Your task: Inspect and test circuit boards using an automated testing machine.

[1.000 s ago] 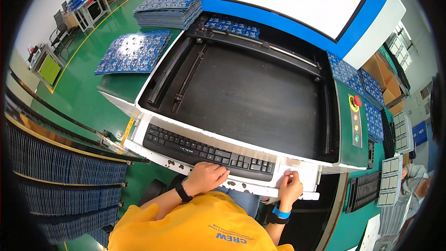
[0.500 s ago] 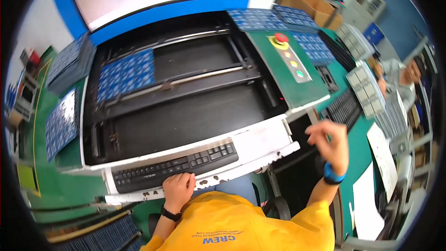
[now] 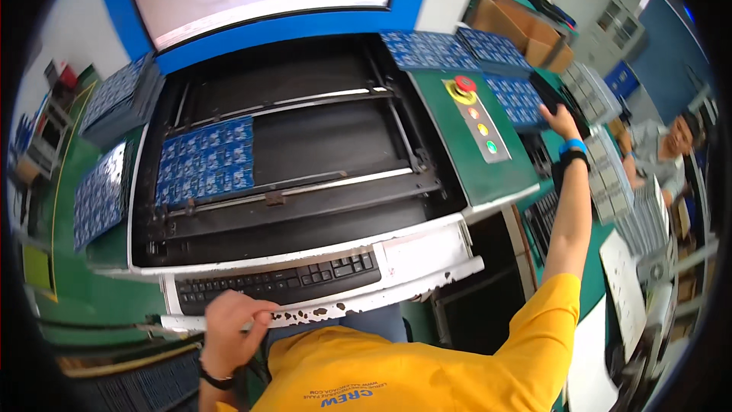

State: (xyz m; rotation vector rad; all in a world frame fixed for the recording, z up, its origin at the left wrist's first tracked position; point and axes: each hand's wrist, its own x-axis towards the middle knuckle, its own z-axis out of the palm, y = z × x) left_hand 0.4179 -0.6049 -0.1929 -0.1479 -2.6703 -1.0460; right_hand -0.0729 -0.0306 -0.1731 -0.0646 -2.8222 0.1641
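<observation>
Machine-side blue panel (image 3: 518,99) under right hand (image 3: 560,120)

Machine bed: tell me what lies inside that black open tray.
Inside the machine bed a blue circuit board panel lies at the left, held on metal rails. The rest is bare dark floor. What sits under the panel is covered.

Blue circuit panels (image 3: 204,162), black keyboard (image 3: 278,284), green control panel (image 3: 473,133) w/ red button (image 3: 464,84).
</observation>
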